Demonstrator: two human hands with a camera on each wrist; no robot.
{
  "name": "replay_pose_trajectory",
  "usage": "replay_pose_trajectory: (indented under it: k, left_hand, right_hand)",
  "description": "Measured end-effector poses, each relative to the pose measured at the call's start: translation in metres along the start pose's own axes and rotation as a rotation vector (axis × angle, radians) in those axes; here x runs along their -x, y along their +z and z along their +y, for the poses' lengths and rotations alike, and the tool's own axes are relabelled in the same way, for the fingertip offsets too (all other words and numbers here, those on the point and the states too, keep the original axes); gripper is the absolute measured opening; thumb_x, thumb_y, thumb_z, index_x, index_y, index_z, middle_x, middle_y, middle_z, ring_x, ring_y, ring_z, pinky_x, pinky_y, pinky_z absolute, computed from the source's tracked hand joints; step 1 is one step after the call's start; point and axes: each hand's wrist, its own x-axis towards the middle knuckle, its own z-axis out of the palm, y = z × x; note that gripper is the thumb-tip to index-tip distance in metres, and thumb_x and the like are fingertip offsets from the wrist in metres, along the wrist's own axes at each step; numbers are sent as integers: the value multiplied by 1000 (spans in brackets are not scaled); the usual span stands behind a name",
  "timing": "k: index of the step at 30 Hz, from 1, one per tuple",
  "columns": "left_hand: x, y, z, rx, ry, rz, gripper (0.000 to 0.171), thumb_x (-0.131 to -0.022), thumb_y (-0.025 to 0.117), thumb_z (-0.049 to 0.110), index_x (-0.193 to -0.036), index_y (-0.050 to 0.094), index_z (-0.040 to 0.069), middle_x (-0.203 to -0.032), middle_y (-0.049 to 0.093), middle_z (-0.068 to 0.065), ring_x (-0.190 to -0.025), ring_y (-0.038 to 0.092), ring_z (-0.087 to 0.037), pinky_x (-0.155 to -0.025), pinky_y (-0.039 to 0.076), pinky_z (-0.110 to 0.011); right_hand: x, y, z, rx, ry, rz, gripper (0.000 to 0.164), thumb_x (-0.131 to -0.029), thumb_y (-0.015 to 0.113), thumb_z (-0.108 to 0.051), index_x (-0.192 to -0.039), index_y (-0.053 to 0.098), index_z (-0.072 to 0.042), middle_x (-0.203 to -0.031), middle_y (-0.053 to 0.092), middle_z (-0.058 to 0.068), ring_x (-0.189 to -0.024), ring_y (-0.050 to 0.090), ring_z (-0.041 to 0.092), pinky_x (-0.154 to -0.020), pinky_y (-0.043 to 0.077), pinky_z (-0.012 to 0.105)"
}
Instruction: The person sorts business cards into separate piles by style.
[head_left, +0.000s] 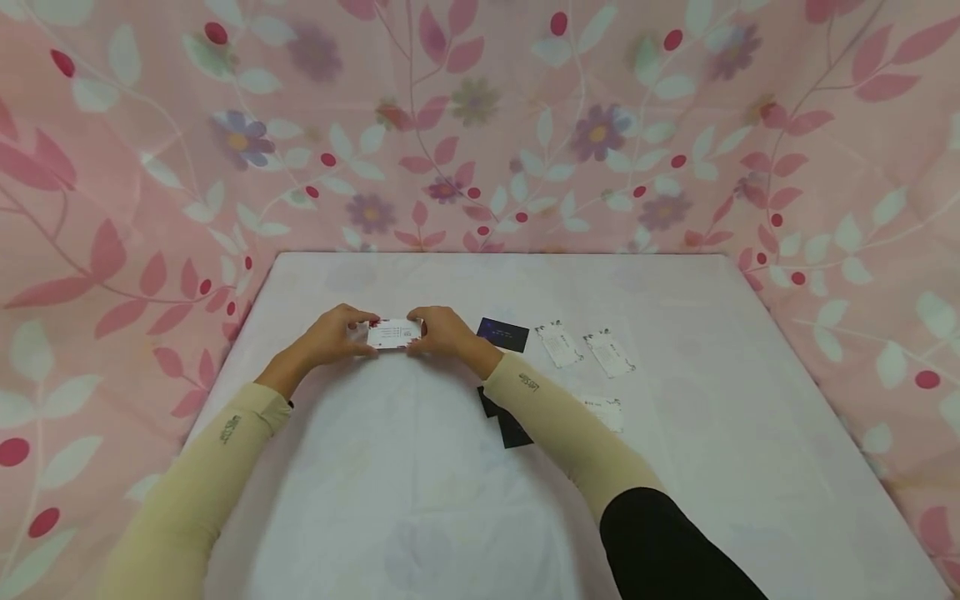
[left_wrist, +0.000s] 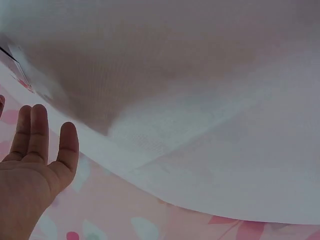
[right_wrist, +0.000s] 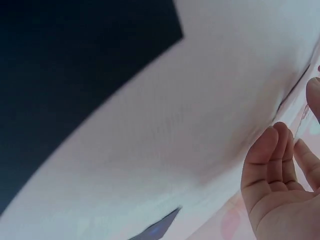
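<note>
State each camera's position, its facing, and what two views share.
Head: on the head, facing forward and down at the white table; sleeves show, left hand and right hand pinching a white card.
Left wrist: worn there, facing the left hand's work over the white table; that hand shows lower left.
Right wrist: worn there, facing the right hand's work; that hand shows lower right; black cards appear.
Shared: head and right wrist both show the right hand and black cards.

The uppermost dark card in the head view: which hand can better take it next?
Probably the right hand: it is nearer the dark card; the left hand holds the white card by its far end.
</note>
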Motion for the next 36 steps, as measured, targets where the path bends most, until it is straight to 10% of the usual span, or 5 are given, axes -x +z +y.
replay_pose_trajectory:
  k: [9,16,36]
  left_hand:
    - [-8,6,-8,7,-38,-40,63,-78,85,24,-134,61,6,-119,62,-26,-104,59,-37,-87,47,-51]
    - [-18,4,-13,-2,-43,-66,63,-79,83,24,-135,61,5,-120,60,-26,-109,60,-40,-94,47,-53]
    - [-19,4,-20,28,-21,-45,60,-79,83,20,-132,61,3,-117,52,-26,-105,56,-40,-91,46,-51]
  right_hand:
    - [-2,11,2,10,99,15,60,-83,80,-36,-136,59,-17,-94,63,-1,-86,56,12,-75,43,26]
    - [-7,10,3,48,170,17,61,-83,78,-42,-138,59,-24,-140,59,0,-124,55,19,-102,46,39]
    - [-13,12,0,81,191,-22,61,-87,74,-42,-141,55,-23,-144,56,0,-131,52,19,-105,44,39]
